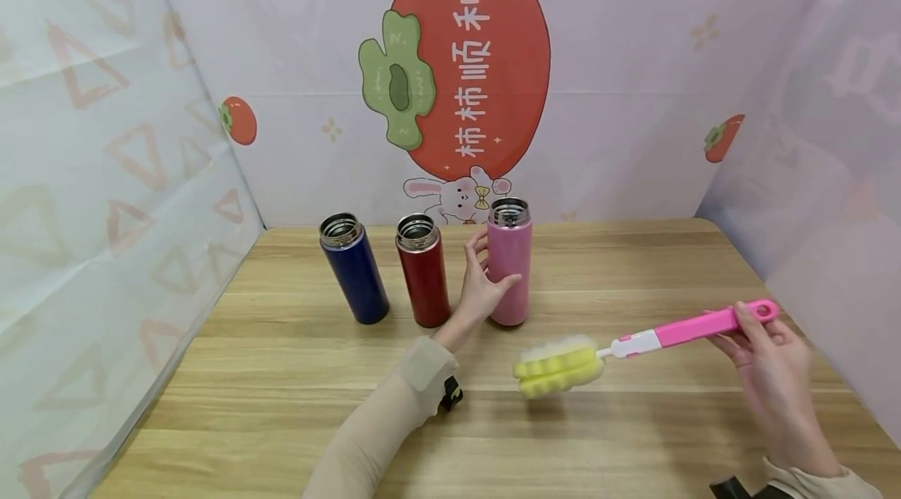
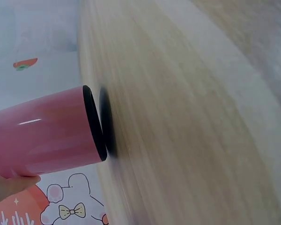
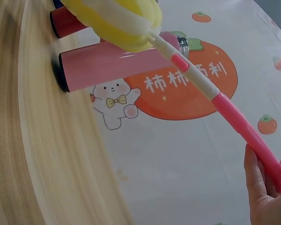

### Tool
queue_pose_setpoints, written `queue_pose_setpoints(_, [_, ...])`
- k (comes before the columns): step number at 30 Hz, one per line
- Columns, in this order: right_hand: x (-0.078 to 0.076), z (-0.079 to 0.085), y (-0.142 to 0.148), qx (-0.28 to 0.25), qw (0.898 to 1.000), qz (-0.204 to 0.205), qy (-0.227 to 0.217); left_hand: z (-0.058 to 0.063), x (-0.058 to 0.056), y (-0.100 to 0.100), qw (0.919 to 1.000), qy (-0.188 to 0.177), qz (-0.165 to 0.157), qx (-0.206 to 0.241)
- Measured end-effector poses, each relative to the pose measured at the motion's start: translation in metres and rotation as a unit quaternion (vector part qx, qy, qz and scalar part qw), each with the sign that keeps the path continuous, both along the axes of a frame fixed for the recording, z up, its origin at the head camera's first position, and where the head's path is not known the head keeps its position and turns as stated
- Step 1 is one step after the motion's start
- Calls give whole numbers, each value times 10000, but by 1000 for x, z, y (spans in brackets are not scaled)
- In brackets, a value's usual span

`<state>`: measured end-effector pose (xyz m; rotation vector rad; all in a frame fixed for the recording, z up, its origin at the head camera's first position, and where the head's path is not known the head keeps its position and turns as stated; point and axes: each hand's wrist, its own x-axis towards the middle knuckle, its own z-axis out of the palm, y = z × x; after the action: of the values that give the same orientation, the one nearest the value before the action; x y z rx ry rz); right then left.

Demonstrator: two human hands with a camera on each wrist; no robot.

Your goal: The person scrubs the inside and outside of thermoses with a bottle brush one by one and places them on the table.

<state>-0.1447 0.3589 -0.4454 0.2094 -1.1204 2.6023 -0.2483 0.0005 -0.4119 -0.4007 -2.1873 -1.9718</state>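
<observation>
My left hand [image 1: 482, 288] grips the pink bottle [image 1: 510, 264] around its side, the thumb across the front. The bottle stands about upright with its steel mouth uncovered; whether its black base fully touches the table, I cannot tell. In the left wrist view the pink bottle [image 2: 47, 131] shows its base and a dark reflection beside it. Toward the right, my right hand [image 1: 777, 362] holds a bottle brush [image 1: 693, 328] by its pink handle. The brush's yellow and white sponge head [image 1: 559, 366] points left, over the table in front of the bottle.
Left of the pink bottle stand a red bottle [image 1: 424, 272] and a blue bottle [image 1: 354, 268], both with uncovered mouths. All are on a wooden table [image 1: 281, 405]. Printed cloth [image 1: 619, 92] hangs behind the table and along both sides.
</observation>
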Motion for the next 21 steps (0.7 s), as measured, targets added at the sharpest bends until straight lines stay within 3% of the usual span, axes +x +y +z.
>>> queue_pose_setpoints(3, [-11,-24,17,201,9996,-185,-77,0,2,-3,9999,76,-64,21])
queue_pose_setpoints(7, [-19,-40,27,221,9985,-380,-312,0,6,-5,9996,101,-232,-109])
queue_pose_setpoints(12, [-23,-44,28,153,9987,-326,-348,4,14,-8,9980,191,-608,1])
queue_pose_setpoints(17, [-24,-44,25,233,9985,-354,-339,18,28,-11,9974,236,-665,-113])
queue_pose_setpoints(21, [-23,-40,20,296,9983,-316,-397,8,24,-12,9974,281,-642,-165])
